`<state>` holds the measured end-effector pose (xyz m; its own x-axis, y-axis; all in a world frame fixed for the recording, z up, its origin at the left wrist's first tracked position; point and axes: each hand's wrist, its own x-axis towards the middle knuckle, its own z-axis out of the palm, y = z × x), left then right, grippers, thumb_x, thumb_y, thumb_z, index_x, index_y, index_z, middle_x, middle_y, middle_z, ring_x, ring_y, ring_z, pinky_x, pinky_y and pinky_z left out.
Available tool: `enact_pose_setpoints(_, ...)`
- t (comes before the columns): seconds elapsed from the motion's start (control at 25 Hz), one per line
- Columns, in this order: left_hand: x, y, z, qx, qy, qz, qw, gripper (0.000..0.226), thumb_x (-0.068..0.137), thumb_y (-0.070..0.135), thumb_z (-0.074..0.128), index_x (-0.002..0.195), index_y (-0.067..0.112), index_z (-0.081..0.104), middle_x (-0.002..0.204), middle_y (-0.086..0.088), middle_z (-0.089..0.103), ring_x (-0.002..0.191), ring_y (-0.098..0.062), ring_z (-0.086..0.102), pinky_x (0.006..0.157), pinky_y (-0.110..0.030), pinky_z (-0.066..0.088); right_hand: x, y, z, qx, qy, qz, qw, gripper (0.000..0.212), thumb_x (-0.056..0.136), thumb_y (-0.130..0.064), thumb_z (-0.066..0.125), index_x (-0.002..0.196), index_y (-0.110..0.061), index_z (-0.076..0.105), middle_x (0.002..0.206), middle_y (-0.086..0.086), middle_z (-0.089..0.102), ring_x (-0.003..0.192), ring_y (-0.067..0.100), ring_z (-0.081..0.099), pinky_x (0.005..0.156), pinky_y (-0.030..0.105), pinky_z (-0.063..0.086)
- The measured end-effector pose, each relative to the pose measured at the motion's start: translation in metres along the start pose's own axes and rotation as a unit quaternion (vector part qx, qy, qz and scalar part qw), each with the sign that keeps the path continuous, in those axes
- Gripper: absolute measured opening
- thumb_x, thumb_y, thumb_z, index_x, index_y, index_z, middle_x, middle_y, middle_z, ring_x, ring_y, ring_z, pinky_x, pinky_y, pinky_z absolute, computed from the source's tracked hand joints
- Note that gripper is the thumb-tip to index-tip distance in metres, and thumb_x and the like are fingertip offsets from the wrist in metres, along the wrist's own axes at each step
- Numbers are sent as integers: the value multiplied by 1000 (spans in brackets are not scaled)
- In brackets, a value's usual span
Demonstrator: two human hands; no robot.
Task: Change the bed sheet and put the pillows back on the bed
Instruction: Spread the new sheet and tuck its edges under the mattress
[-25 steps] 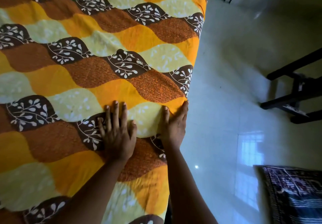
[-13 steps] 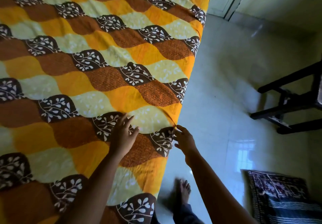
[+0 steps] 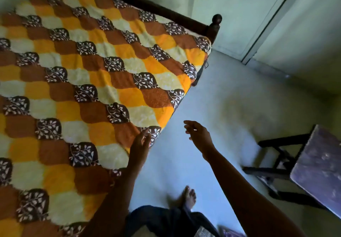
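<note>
Orange, brown and pale-yellow wave-patterned bed sheet (image 3: 88,81) with dark leaf patches lies spread flat over the dark wooden bed (image 3: 166,9), reaching up to the far rail and down over the near side edge. The sheet's far right corner sits just beside the round-knobbed corner post (image 3: 216,18). Your left hand (image 3: 139,144) is at the near side edge of the bed sheet. Its fingers (image 3: 145,132) are loosely straight and point up onto a leaf patch, with nothing gripped. It is blurred, so you cannot tell whether the tips touch the cloth or hang just over it. Your right hand (image 3: 199,135) is out in the air over the pale glossy floor (image 3: 230,111), apart from the bed. Its fingers (image 3: 188,124) are relaxed and slightly curled, spread a little, and hold nothing. Both forearms come in from the bottom of the view, the left one crossing the sheet's edge. Your bare foot (image 3: 189,196) is on the floor between the two arms, blurred, with dark blue trousers (image 3: 162,218) below it at the frame bottom. A dark wooden stool with a dull purple-grey top (image 3: 319,168) stands on the floor at the right, well apart from the bed. A pale green wall (image 3: 313,24) and a pale door panel (image 3: 236,15) close off the room behind the bed's far corner.
</note>
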<state>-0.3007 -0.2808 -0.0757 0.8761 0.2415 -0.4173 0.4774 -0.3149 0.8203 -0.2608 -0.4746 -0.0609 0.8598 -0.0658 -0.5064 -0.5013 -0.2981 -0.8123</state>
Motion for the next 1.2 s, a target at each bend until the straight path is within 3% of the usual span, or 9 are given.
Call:
enact_pose_setpoints(0.12, 25, 44, 36, -10, 22, 9, 1000, 48, 93, 36, 50, 131, 8, 50, 135, -11, 51, 125, -24, 47, 100, -28, 34, 38, -30, -51, -41, -17, -27, 999, 21, 95, -27, 49, 109, -30, 65, 115, -3, 64, 103, 15, 61, 70, 19, 46)
enact_pose_setpoints(0.36, 119, 95, 97, 7, 105, 3, 994, 45, 98, 20, 43, 140, 6, 38, 144, -16, 39, 132, -29, 38, 105, -34, 29, 149, -92, -106, -165, -70, -95, 979, 26, 97, -26, 46, 116, -24, 64, 110, -5, 62, 82, 9, 58, 61, 14, 43)
enact_pose_setpoints(0.48, 178, 116, 130, -3, 155, 6, 988, 44, 96, 14, 47, 137, -1, 39, 139, -22, 43, 128, -32, 40, 105, -35, 28, 223, -125, -119, -310, -126, -169, 927, 28, 97, -22, 47, 120, -22, 62, 122, -5, 62, 110, 16, 58, 81, 17, 39)
enact_pose_setpoints(0.6, 235, 137, 163, 17, 175, -21, 984, 59, 93, 41, 43, 134, -2, 44, 136, -23, 46, 128, -34, 42, 107, -41, 30, 307, -155, -130, -390, -199, -216, 873, 29, 96, -22, 48, 123, -20, 59, 130, -3, 58, 119, 15, 54, 94, 19, 35)
enact_pose_setpoints(0.68, 274, 141, 189, 62, 202, -7, 977, 72, 88, 54, 34, 130, -2, 49, 130, -24, 52, 122, -39, 49, 102, -49, 37, 366, -174, -130, -451, -258, -273, 810, 32, 96, -25, 48, 128, -19, 55, 135, -2, 53, 126, 15, 47, 100, 20, 32)
enact_pose_setpoints(0.84, 319, 160, 226, 84, 203, -97, 971, 52, 91, 28, 48, 140, 12, 39, 148, -12, 35, 138, -29, 29, 114, -50, 20, 467, -217, -91, -575, -358, -383, 628, 48, 97, -35, 43, 143, -24, 33, 154, 1, 26, 141, 20, 22, 114, 41, 26)
enact_pose_setpoints(0.92, 335, 155, 253, 134, 226, -117, 958, 53, 90, 31, 43, 139, 12, 44, 147, -13, 36, 138, -30, 27, 109, -57, 24, 509, -227, -59, -616, -399, -414, 539, 57, 97, -45, 36, 148, -26, 20, 158, -2, 8, 145, 20, 9, 115, 44, 18)
enact_pose_setpoints(1.04, 350, 153, 279, 227, 202, -197, 932, 56, 91, 45, 34, 139, 17, 44, 147, -14, 36, 138, -35, 29, 107, -62, 22, 558, -226, -17, -585, -408, -581, 393, 69, 90, -57, 30, 149, -23, 18, 158, 4, 9, 145, 27, 13, 113, 50, 19)
enact_pose_setpoints(1.2, 372, 156, 308, 241, 272, -266, 893, 62, 97, 54, 17, 139, 17, 42, 148, -12, 34, 138, -34, 28, 105, -60, 22, 601, -208, 23, -553, -461, -629, 293, 69, 92, -53, 42, 149, -23, 17, 158, 5, 8, 145, 28, 10, 113, 51, 16)
